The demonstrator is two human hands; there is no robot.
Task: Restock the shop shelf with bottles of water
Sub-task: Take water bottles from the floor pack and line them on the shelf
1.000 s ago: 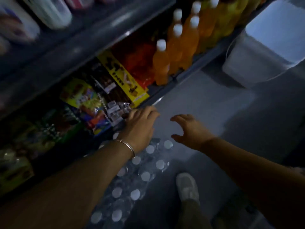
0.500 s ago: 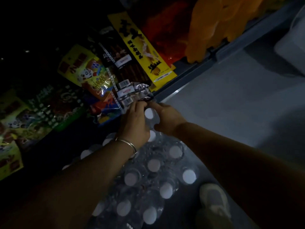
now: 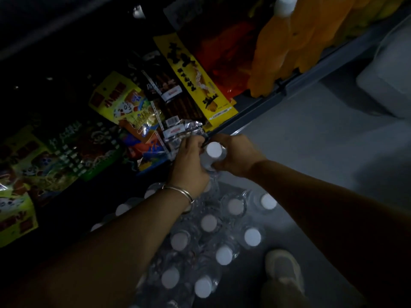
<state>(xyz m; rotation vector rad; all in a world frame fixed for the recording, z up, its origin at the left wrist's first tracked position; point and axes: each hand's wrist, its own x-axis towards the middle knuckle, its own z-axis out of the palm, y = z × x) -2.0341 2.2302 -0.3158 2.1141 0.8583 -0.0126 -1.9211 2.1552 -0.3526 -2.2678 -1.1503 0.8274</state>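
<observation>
A shrink-wrapped pack of water bottles (image 3: 209,238) with white caps stands on the floor in front of the shelf. At its far end one water bottle (image 3: 214,150) stands higher than the others, its white cap between my hands. My left hand (image 3: 189,165), with a metal bangle on the wrist, grips the bottle and the torn plastic wrap from the left. My right hand (image 3: 235,156) curls round the same bottle from the right. The scene is dim.
The bottom shelf (image 3: 266,103) holds orange drink bottles (image 3: 287,47), a yellow packet (image 3: 195,78) and several colourful snack bags (image 3: 120,103). A white bin (image 3: 389,78) stands on the grey floor at the right. My shoe (image 3: 284,272) is beside the pack.
Both hands have come together from above the pack onto one bottle at its far end, and that bottle has risen above its neighbours. The camera has tilted down and moved closer.
</observation>
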